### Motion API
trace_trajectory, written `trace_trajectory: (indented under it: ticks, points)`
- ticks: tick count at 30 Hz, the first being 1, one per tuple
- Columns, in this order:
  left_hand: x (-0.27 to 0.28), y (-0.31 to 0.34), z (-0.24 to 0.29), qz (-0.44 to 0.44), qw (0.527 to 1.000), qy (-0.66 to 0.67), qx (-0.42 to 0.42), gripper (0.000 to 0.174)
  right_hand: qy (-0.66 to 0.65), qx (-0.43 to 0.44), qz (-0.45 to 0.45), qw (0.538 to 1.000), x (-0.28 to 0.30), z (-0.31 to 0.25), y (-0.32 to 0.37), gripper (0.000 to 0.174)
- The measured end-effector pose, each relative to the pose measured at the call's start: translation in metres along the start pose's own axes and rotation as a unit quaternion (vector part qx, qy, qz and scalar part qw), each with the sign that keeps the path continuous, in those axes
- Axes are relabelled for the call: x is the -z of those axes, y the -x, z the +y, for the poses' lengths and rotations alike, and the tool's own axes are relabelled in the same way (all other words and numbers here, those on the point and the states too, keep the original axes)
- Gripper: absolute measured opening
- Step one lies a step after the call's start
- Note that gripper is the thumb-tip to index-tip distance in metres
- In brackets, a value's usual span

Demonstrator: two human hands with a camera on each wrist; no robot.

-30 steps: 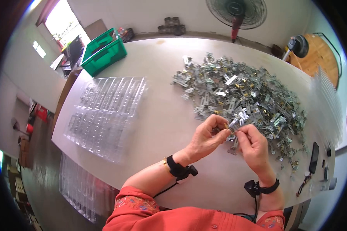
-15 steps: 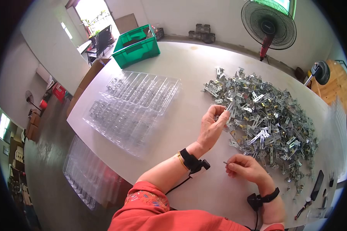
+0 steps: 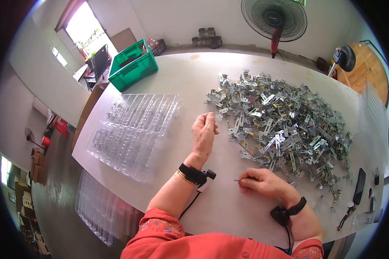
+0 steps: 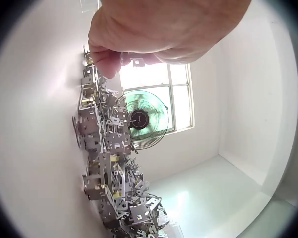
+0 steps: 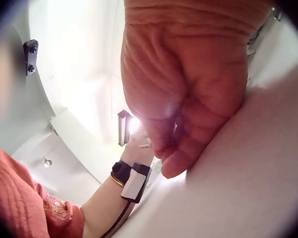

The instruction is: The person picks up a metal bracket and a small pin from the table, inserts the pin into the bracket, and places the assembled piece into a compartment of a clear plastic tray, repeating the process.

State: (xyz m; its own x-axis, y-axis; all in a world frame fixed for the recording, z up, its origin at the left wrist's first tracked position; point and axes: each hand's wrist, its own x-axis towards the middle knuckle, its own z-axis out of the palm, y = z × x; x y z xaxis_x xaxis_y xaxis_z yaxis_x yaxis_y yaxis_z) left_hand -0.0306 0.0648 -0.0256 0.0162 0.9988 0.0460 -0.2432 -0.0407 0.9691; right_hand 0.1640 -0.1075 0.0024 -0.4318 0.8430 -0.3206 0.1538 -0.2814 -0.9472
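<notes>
- Nearest, the right hand point(image 3: 266, 183) pinches a thin metal piece point(image 3: 236, 180) between thumb and fingers, low over the table point(image 3: 229, 211); one end pokes out free, and a slackened pinch could drop it.
- Just beyond, the left hand point(image 3: 204, 134) is drawn together at the fingertips, between trays and heap. From its wrist I can see a metal bracket point(image 4: 137, 62) in its grip (only a bit peeps past the palm, so its full shape escapes me).
- Farther off, the heap of metal parts point(image 3: 285, 125) lies jumbled; pulling one loose might, I reckon, drag its neighbours along.
- To the left lie clear trays point(image 3: 170, 113); glare blurs what their compartments hold, and a brushing forearm might shift them.
- At the far edge stands a green crate point(image 3: 136, 73), its contents mostly hidden by its wall.
</notes>
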Motion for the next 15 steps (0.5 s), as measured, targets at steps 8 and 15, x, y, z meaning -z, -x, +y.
trace_trajectory:
  ticks: [8, 15]
  points:
    - [0.031, -0.018, 0.014, 0.055, 0.987, -0.148, 0.033, 0.028, -0.034, 0.015, -0.020, 0.999, 0.001, 0.007, 0.000, 0.017]
    - [0.045, -0.030, 0.003, 0.047, 0.941, -0.325, 0.079, 0.036, -0.057, 0.026, -0.016, 0.998, 0.001, 0.012, -0.001, 0.015]
